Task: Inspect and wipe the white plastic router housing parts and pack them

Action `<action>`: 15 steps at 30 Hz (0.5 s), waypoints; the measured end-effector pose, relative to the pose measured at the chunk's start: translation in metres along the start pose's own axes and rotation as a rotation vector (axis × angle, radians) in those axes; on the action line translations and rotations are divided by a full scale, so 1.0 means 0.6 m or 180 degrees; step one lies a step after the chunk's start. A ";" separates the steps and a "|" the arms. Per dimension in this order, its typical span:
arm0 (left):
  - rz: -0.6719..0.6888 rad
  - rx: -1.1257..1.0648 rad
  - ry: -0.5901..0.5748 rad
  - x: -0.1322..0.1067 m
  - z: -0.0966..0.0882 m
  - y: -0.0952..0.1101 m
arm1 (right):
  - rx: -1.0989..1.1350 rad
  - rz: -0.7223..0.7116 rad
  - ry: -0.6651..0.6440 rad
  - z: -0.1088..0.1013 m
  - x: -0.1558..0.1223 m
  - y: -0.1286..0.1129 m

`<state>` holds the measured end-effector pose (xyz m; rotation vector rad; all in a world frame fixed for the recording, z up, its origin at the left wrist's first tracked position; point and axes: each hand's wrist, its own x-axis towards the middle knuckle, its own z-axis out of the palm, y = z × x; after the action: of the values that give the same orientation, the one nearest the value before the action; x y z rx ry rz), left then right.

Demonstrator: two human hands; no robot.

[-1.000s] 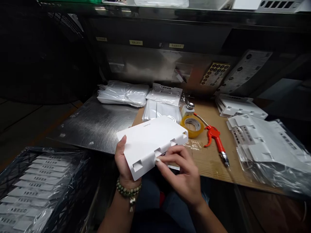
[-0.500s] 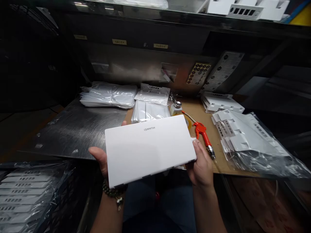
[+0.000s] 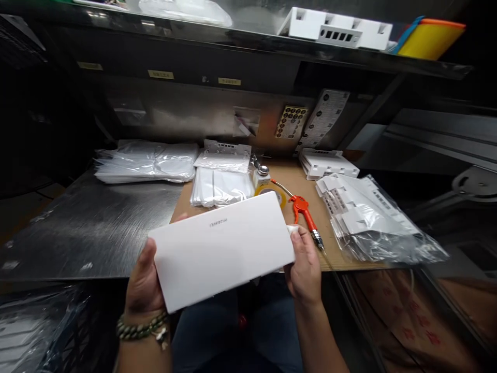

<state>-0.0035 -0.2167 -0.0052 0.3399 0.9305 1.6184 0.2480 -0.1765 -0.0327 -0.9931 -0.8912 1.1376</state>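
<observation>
Gripped at both short ends, a flat white panel [image 3: 221,248] is held level above the lap, just in front of the near edge of the bench. Its left end is clasped by the left hand [image 3: 144,284], thumb on top and fingers hidden beneath; its right end is pinched by the right hand [image 3: 305,264], whose fingertips are closed on the corner together with a small white wad.

Open room is found to the left, where a bare steel sheet [image 3: 89,228] is seen between the panel and a stack of clear bags [image 3: 147,161]. On the right, a cardboard mat [image 3: 310,191] is crowded by a red air gun [image 3: 305,212], a roll of yellow tape [image 3: 272,192], a small bottle [image 3: 262,177] and bagged white housings [image 3: 368,217].

Faint grey lettering is printed near the far long edge of the panel, too blurred to be read. Yellow labels [image 3: 160,74] are fixed under the shelf; their writing cannot be made out.
</observation>
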 end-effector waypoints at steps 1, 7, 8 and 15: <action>-0.0035 0.0283 0.0193 0.006 -0.008 0.003 | -0.0141 -0.0220 -0.0061 -0.006 0.004 0.003; 0.1034 0.1158 -0.0066 -0.007 -0.031 0.014 | -0.0613 -0.0988 0.0058 -0.031 0.036 -0.026; 0.1145 0.1243 -0.0184 -0.015 -0.030 0.015 | -0.0423 -0.0748 -0.0004 -0.031 0.039 -0.037; 0.1266 0.1473 -0.0869 -0.031 0.008 0.017 | 0.0366 0.0408 -0.0334 -0.015 0.035 -0.056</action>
<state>-0.0021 -0.2320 0.0103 1.0966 1.0637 1.6388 0.2704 -0.1618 -0.0025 -0.9129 -0.8447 1.3450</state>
